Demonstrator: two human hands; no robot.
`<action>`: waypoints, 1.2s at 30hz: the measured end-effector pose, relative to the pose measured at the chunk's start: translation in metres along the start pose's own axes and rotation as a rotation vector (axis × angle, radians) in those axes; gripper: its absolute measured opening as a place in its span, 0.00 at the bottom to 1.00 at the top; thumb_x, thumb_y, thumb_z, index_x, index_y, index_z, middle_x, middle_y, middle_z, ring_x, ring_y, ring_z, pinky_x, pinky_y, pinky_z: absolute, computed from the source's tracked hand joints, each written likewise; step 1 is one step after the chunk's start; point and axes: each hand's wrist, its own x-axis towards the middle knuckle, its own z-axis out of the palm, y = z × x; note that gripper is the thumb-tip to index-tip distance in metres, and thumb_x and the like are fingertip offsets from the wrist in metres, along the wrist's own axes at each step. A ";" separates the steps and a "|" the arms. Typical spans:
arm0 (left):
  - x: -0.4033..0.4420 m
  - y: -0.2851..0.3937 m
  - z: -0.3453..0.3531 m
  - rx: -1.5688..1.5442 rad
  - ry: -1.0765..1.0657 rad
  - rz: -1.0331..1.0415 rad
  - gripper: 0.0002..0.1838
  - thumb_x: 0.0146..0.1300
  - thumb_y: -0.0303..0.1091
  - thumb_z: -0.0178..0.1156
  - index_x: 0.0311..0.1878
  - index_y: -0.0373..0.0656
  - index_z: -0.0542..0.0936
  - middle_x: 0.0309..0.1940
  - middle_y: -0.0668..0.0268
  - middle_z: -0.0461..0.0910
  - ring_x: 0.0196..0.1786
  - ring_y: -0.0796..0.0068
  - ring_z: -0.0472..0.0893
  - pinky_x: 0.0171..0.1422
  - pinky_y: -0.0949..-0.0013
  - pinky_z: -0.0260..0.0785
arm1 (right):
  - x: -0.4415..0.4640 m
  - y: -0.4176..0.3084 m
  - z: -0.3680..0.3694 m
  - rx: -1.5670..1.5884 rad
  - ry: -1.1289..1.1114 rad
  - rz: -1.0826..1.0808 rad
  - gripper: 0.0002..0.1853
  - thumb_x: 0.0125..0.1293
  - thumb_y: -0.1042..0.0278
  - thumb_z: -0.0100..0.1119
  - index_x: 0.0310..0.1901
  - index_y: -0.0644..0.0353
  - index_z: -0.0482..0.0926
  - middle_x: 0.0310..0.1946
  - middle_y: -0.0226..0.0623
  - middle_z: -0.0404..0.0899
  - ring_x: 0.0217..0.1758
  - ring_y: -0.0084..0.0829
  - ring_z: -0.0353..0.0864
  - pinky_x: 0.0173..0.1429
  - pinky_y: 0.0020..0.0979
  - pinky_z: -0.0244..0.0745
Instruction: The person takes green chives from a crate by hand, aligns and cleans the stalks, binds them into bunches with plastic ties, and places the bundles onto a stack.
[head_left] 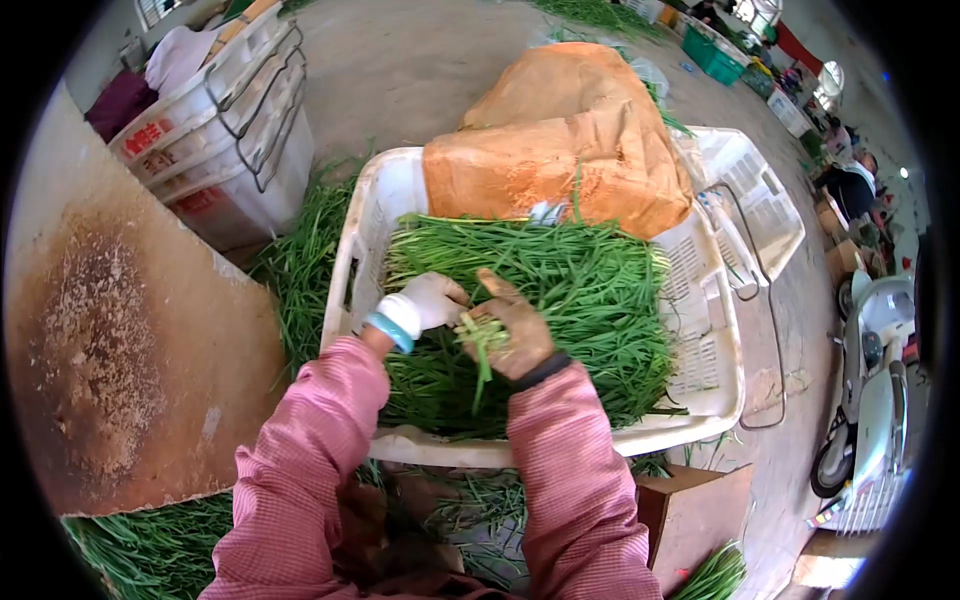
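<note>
A white plastic basket holds a thick layer of long green stalks. Over its left part is my left hand, in a pale glove with a light blue band at the wrist; its fingers are pressed together near my right hand, and what they pinch is too small to make out. My right hand, in a soiled glove with a dark cuff, is palm up with the thumb raised. A few short, pale green stalk pieces lie in its curled fingers. An orange cloth covers the far end of the basket.
Stacked white crates stand at the upper left, beside a stained board. Another white basket is behind at the right. A cardboard box sits at the lower right. Further right are a scooter and a person.
</note>
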 end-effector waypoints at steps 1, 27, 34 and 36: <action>-0.002 0.003 -0.003 -0.009 -0.066 0.034 0.13 0.48 0.35 0.57 0.35 0.38 0.78 0.28 0.58 0.78 0.32 0.71 0.77 0.38 0.71 0.69 | 0.003 0.007 -0.005 -0.747 -0.043 -0.414 0.12 0.51 0.67 0.55 0.38 0.57 0.72 0.35 0.44 0.75 0.36 0.41 0.76 0.43 0.40 0.70; -0.269 0.184 0.004 -0.293 0.607 1.025 0.71 0.27 0.47 0.73 0.63 0.42 0.27 0.64 0.49 0.39 0.67 0.58 0.40 0.68 0.59 0.32 | -0.272 -0.050 0.221 -0.264 -0.243 -0.300 0.12 0.60 0.71 0.44 0.43 0.68 0.66 0.37 0.44 0.72 0.34 0.35 0.74 0.40 0.30 0.73; -0.303 0.138 0.084 -1.638 0.311 0.434 0.36 0.42 0.28 0.64 0.57 0.41 0.59 0.50 0.69 0.65 0.53 0.75 0.65 0.57 0.71 0.58 | -0.226 0.038 0.274 -1.618 -0.256 -0.452 0.30 0.43 0.67 0.65 0.49 0.62 0.66 0.41 0.40 0.74 0.44 0.32 0.74 0.47 0.30 0.68; -0.314 0.113 0.056 -1.927 0.462 0.373 0.27 0.46 0.30 0.59 0.53 0.41 0.64 0.48 0.66 0.69 0.49 0.71 0.70 0.54 0.66 0.63 | -0.200 0.057 0.291 -1.800 -0.491 -0.546 0.47 0.44 0.63 0.64 0.62 0.65 0.45 0.58 0.53 0.56 0.59 0.40 0.61 0.59 0.29 0.59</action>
